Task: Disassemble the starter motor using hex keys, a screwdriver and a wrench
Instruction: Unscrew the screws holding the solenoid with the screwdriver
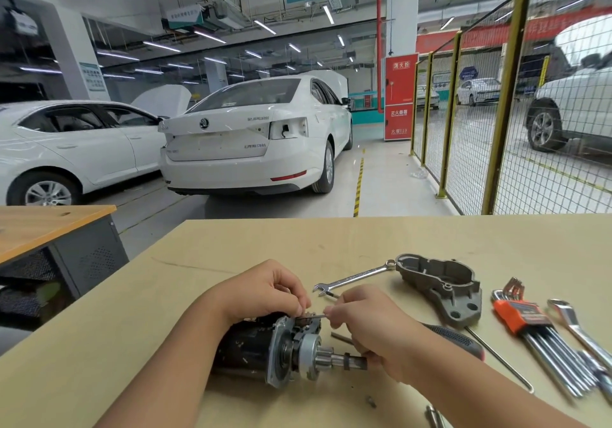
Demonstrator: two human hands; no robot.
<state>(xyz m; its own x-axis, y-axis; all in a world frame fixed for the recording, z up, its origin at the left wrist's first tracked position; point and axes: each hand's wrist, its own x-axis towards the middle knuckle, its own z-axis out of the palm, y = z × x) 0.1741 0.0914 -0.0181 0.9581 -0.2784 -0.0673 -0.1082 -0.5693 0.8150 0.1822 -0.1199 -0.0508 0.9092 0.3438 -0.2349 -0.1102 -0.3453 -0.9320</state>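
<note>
The starter motor [265, 351] lies on its side on the worktop [132, 345], pinion shaft toward the right hand [374, 325]. Both hands meet above its open end: the left hand [265, 288] pinches a small dark part there, and the right hand's curled fingers [334, 311] pinch a thin pin beside it. A combination wrench [354, 277], the removed drive-end housing [440, 287] and a hex key set [536, 331] lie to the right.

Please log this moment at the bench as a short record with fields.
workpiece: starter motor lying on the table, nose cover off
left hand: fingers curled at the top of the motor
right hand: pinches a small thin part there
removed cover: lies to the right
tools: wrench, hex key set, screwdriver
</note>
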